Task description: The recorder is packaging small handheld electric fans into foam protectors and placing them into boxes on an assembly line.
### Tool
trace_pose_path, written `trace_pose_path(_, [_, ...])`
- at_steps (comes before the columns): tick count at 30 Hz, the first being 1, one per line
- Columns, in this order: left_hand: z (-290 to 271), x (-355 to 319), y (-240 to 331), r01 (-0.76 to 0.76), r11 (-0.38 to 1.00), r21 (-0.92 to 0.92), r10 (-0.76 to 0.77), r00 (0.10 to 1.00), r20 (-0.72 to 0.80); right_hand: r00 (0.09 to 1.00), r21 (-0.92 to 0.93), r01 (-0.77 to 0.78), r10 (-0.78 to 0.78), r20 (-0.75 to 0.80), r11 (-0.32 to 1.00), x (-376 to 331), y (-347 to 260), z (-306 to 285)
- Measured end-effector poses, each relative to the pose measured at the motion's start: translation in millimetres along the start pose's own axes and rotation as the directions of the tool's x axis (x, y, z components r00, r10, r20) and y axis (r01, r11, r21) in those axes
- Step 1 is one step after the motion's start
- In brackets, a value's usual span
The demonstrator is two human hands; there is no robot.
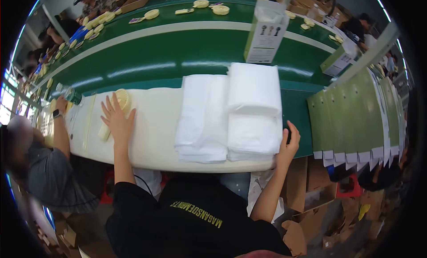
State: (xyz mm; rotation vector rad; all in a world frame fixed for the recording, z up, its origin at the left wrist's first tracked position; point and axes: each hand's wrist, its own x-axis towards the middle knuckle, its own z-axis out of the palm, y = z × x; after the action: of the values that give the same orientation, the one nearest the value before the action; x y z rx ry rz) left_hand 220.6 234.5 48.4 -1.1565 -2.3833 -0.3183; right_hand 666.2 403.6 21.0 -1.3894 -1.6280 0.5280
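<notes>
A cream handheld fan (pixel 122 98) with a round ribbed head lies on the white work surface (pixel 153 120). My left hand (pixel 118 122) is spread flat over it, hiding its middle; the handle (pixel 104 132) shows below the palm. In front of me sit two piles of thin white bags or sheets, a left stack (pixel 202 116) and a taller right stack (pixel 254 91) with a fold across it. At the right stack's right edge is my right hand (pixel 290 144), fingers curved and apart with nothing between them. Whether its thumb touches the stack I cannot tell.
Beyond runs a green conveyor (pixel 178 49) carrying several cream fans. A white-green box (pixel 267 33) stands upright on the line. Flattened green cartons (pixel 347 116) are stacked at right. A co-worker's hand (pixel 61 104) is at far left by a clear bottle (pixel 70 94).
</notes>
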Motion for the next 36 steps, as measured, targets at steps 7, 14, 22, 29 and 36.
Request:
trace_pose_path(7, [-23, -47, -65, 0.371, 0.918, -0.141, -0.334, 0.914, 0.231, 0.981, 0.192, 0.024, 0.013, -0.193, 0.981, -8, -4, 2])
trace_pose_path(14, [-48, -84, 107, 0.237, 0.21, -0.949, -0.063, 0.971, 0.229, 0.957, 0.665, 0.091, -0.249, 0.147, 0.741, -88, -129, 55])
trace_pose_path(22, [-63, -84, 138, 0.073, 0.597, -0.799, 0.526, 0.716, 0.459, 0.884, 0.843, -0.453, 0.024, 0.467, 0.289, -91, -86, 22])
trace_pose_path(29, [-46, -78, 148, -0.436, 0.606, -0.665, 0.54, 0.84, -0.058, 0.753, 0.689, -0.621, -0.041, 0.657, -0.375, -115, -53, 7])
trace_pose_path(36, [-62, -52, 142, 0.134, 0.564, -0.815, 0.481, 0.748, 0.456, 0.622, 0.457, -0.715, -0.181, 0.762, -0.529, -129, -65, 23])
